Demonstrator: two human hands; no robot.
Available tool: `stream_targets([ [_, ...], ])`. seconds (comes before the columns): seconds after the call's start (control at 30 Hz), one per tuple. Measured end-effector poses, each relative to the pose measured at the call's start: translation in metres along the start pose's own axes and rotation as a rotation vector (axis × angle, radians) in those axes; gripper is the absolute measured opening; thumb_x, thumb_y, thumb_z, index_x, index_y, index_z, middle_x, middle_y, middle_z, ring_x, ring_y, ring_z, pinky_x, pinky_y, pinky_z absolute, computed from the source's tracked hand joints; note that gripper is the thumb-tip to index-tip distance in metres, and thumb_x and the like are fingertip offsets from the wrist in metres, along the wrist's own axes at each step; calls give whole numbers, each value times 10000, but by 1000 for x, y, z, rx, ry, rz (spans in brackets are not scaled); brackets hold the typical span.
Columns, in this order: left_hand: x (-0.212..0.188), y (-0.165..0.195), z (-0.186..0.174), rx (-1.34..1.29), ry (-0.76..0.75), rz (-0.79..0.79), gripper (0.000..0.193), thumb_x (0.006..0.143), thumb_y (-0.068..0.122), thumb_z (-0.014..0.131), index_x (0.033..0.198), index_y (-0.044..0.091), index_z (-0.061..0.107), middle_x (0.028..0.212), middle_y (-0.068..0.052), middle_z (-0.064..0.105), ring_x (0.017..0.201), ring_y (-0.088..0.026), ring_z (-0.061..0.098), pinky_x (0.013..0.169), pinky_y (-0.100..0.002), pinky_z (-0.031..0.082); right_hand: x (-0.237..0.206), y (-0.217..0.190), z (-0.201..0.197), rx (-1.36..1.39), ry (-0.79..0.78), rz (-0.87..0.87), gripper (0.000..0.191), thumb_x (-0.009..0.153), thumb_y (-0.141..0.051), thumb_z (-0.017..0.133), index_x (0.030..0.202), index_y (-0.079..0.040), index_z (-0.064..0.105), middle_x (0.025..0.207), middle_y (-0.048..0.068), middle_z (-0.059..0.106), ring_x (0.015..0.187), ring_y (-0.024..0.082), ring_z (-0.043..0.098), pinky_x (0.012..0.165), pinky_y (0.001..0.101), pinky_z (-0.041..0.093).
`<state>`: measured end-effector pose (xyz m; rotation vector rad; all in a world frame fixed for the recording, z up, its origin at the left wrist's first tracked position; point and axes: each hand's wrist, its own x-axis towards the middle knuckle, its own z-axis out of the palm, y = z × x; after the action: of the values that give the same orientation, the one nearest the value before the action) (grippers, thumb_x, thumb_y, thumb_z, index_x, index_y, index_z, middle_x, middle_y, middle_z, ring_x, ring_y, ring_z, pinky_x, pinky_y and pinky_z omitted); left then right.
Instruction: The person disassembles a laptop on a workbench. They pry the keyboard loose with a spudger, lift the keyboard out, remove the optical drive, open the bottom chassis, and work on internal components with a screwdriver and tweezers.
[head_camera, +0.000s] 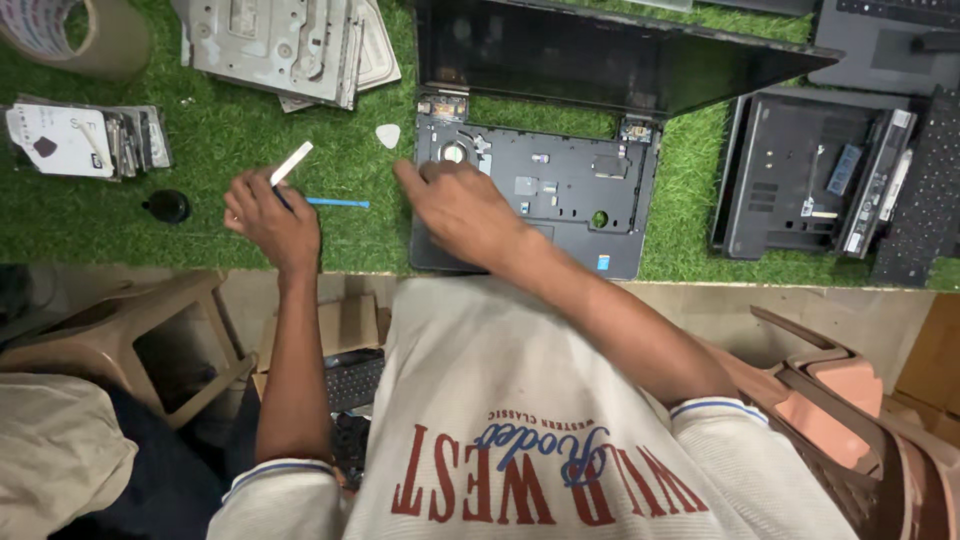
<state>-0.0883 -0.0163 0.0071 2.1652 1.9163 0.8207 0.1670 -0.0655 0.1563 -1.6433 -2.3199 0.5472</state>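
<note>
Two hands at a stripped laptop on a grass-covered tabletop.

The right hand (462, 212) rests fingers-down, loosely curled and gripping nothing, on the left part of the opened laptop base (560, 195), which lies at the tabletop's near edge with its screen (600, 55) tipped back. The left hand (272, 218), just left of the base, is closed on a flat white pry tool (292, 162); a blue stick (338, 203) lies beside it, a white pick (388, 135) just beyond.
</note>
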Motion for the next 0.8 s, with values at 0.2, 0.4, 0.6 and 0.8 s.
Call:
stream_targets([
  [0.2,2,0,-1,34,-5,-10,300,954,105,621,1250,59,618,1283,-145,571,1253,-349,500,1033,-512,315,10,-16,-9,-49,130,-193,280,761,-50,668,1013,-15,550,928,169,668,887,365,688,776,458,578],
  [0.4,1,0,-1,10,-13,-2,305,950,108,620,1251,60,621,1284,-145,567,1254,-351,490,1023,-519,310,8,-6,-5,-95,-333,206,166,980,-24,566,1142,8,548,986,208,665,942,372,681,817,474,561],
  [0.6,0,-2,0,36,-2,6,297,956,108,612,1250,68,625,1293,-143,564,1251,-353,486,1025,-519,311,6,-2,2,60,71,-254,364,685,47,620,1041,-6,560,1046,181,640,988,379,651,871,439,559],
  [0.8,3,-2,0,31,-3,-19,265,967,124,622,1224,62,628,1262,-141,575,1225,-352,491,1002,-520,312,9,-17,-2,33,-35,-62,370,707,-4,641,1068,33,567,1017,213,635,1002,394,649,777,448,569],
])
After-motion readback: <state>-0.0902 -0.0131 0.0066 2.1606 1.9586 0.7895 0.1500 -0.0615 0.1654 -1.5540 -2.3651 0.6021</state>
